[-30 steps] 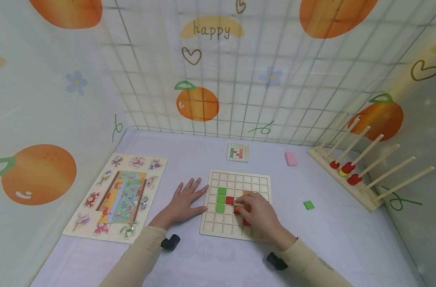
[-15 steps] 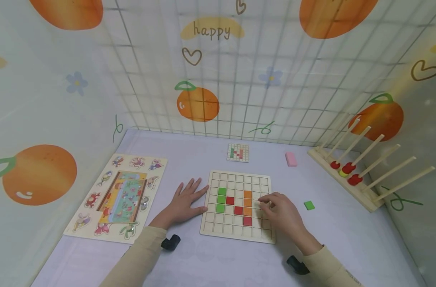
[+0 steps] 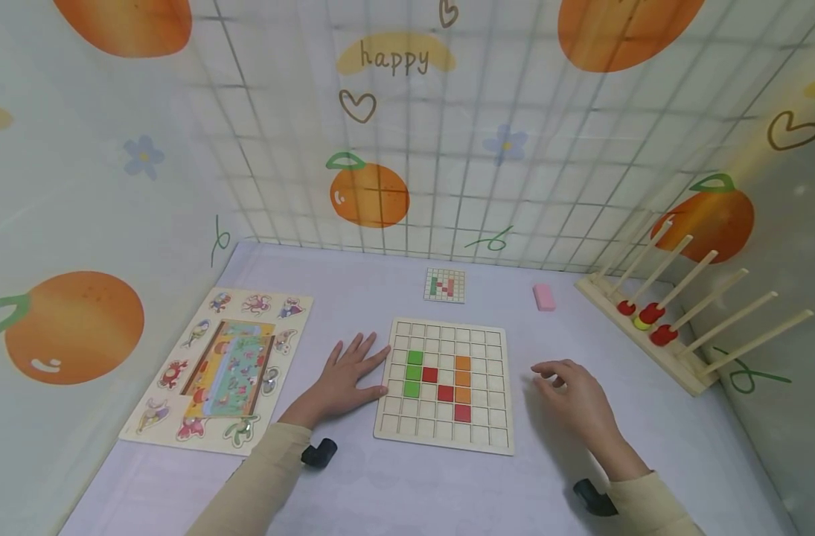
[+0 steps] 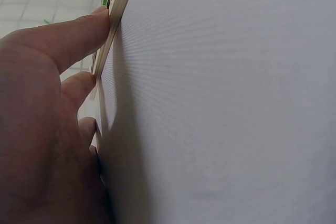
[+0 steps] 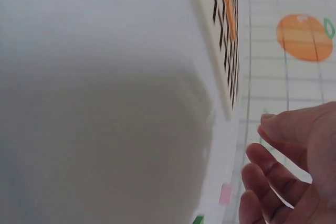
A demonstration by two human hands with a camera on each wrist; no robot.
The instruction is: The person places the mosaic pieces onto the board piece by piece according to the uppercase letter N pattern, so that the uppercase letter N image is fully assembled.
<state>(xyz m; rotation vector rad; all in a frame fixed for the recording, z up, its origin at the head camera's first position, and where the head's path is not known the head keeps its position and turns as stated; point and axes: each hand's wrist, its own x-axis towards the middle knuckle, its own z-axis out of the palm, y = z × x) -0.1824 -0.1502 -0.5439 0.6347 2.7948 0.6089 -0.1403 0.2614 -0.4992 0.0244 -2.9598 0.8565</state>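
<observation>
A pale wooden grid board lies flat on the table. It bears a column of three green tiles, a diagonal of three red tiles and a column of three orange tiles. My left hand rests spread out with its thumb and index finger at the board's left edge. To the right of the board, my right hand hovers above the table, fingers loosely bent and nothing visible between them. Beneath it in the head view a loose green tile is hidden; the right wrist view shows that green tile low down.
A small pattern card lies behind the board, with a pink block to its right. A wooden peg rack with red and yellow beads stands far right. At left lies a sea-animal puzzle board. Printed curtains enclose the table.
My right hand has left the grid board and moved right, over the place of the loose green tile. The orange tiles are now uncovered. My left hand has stayed put.
</observation>
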